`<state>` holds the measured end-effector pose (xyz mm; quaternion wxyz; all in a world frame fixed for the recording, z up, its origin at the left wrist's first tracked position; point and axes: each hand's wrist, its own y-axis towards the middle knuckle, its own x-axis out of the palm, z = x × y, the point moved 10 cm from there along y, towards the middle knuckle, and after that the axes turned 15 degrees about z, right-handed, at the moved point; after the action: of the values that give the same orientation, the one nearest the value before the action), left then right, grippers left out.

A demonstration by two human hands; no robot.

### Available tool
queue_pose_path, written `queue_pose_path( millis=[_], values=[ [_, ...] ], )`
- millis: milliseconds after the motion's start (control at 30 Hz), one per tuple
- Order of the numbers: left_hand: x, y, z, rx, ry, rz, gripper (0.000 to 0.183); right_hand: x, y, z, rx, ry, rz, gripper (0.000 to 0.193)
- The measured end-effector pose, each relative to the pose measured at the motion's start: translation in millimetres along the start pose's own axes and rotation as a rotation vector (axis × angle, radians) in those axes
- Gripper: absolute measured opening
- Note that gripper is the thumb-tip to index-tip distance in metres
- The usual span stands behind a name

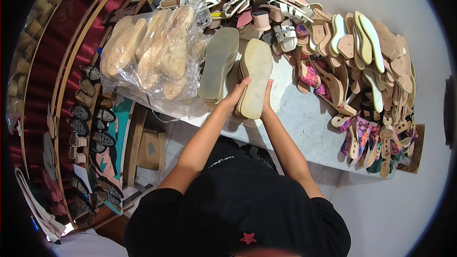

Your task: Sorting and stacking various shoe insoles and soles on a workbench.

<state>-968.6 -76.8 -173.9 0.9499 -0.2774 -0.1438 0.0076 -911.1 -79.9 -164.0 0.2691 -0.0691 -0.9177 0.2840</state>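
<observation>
Clasped between our left hand (233,98) and right hand (267,101), the cream sole-shaped stack (256,74) seems stiff, slide-prone, best squeezed edgewise there.

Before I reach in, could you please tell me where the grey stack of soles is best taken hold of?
Probably by both long sides near the middle, coming from your own side: the grey stack lies end-on to you, its flat layers piled with edges showing. The plastic bag crowds its left and the pale stack its right, leaving little room.
</observation>
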Motion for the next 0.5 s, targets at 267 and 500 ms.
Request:
queue_pose_path(
  millis=[267,500],
  values=[
    [-29,-31,-23,0.022,-0.126,0.152,0.092,-7,17,23,0.084,0.093,-0.059,0.081],
    [-35,-89,-22,0.577,0.239,0.146,0.100,-24,21,29,0.053,-0.005,0.123,0.076]
  ],
)
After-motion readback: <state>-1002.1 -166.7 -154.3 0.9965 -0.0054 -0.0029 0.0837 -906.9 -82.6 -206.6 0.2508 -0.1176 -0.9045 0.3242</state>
